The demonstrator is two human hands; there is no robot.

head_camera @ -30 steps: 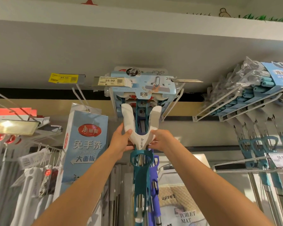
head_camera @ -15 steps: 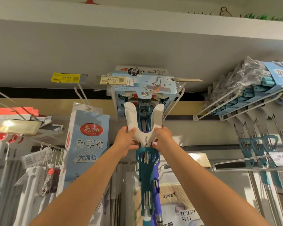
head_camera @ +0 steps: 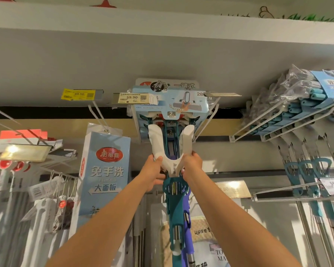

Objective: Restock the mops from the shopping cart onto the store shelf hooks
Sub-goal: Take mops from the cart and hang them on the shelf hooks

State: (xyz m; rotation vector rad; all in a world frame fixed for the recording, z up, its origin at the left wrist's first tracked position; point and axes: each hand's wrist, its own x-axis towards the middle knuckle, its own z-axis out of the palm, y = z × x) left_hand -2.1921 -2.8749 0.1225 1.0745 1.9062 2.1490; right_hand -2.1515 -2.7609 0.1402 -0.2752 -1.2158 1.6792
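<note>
Both my arms reach up to a sponge mop (head_camera: 171,149) with a white Y-shaped yoke and a teal handle frame hanging straight down. My left hand (head_camera: 152,172) grips the left side of the yoke's base. My right hand (head_camera: 192,163) grips its right side. The mop's head, under a light blue card (head_camera: 172,104), sits between the white hook rails (head_camera: 210,116) high on the shelf, in front of several like mops. Where the head meets the rails is hidden by the card.
A price tag reading 59.90 (head_camera: 132,97) hangs left of the card. A tall blue mop box (head_camera: 104,170) hangs at the left, more mops (head_camera: 305,112) on angled rails at the right. A grey shelf underside (head_camera: 162,60) lies overhead. Boxed goods stand behind the handle.
The mop and both hands have risen a little, bringing the yoke closer under the hanging card. The grip on the yoke is the same.
</note>
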